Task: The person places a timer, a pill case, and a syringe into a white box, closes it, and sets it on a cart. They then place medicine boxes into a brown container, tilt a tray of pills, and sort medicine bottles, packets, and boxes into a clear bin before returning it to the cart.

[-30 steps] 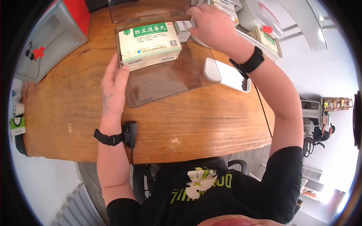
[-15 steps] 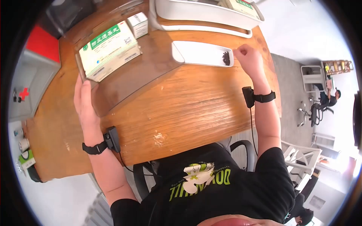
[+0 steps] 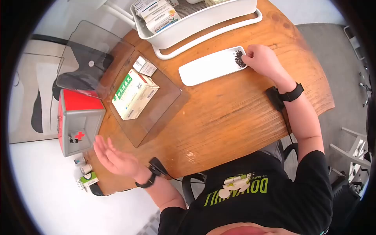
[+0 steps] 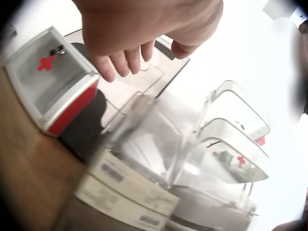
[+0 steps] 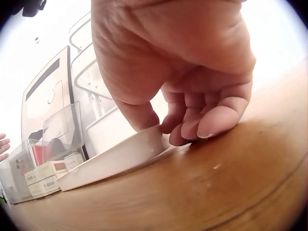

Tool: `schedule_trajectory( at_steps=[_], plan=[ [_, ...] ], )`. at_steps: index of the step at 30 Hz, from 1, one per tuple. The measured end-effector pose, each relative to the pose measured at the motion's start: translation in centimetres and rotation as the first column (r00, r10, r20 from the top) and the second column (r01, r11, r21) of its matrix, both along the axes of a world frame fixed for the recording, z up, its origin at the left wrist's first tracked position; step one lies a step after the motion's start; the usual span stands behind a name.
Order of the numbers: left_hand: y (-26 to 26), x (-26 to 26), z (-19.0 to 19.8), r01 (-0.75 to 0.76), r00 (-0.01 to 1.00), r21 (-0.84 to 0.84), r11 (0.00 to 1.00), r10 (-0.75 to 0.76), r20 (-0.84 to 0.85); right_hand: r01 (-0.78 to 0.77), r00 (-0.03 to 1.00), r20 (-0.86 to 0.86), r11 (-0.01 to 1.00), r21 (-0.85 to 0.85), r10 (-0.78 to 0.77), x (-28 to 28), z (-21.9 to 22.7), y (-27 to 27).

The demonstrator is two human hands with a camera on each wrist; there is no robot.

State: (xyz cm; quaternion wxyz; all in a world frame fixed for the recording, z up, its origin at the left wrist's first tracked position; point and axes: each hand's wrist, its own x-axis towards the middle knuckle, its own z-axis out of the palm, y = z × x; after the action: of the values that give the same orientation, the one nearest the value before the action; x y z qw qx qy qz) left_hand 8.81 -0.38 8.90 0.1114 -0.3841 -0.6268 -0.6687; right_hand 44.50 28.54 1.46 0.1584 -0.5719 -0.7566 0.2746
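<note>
My right hand pinches the right end of the white oblong tray, thumb over its rim and the other fingers curled outside, as the right wrist view shows on the tray. Small dark pellets lie inside, at that same end. Palm up and fingers loosely extended, my left hand hangs in the air touching nothing, beside the transparent container. In that container are a green-and-cream medicine box and a small white box; its clear lid stands raised.
A white basket with several medicine boxes stands behind the tray. At the left is a grey and red case with a red cross. Cables run from both wrist cameras. Small items sit by the table's left edge.
My left hand has let go of the container's side and moved away from it. My right hand has come from near the basket to the tray's end and grips it. The head view has turned.
</note>
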Motion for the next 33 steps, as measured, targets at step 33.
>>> schedule_trajectory(
  at_steps=[33],
  plan=[
    [9.4, 14.0, -8.5, 0.817, 0.161, 0.061, 0.573, -0.329, 0.930, -0.120, 0.881, -0.474, 0.971, -0.205, 0.008, 4.2, 0.8, -0.4]
  ],
)
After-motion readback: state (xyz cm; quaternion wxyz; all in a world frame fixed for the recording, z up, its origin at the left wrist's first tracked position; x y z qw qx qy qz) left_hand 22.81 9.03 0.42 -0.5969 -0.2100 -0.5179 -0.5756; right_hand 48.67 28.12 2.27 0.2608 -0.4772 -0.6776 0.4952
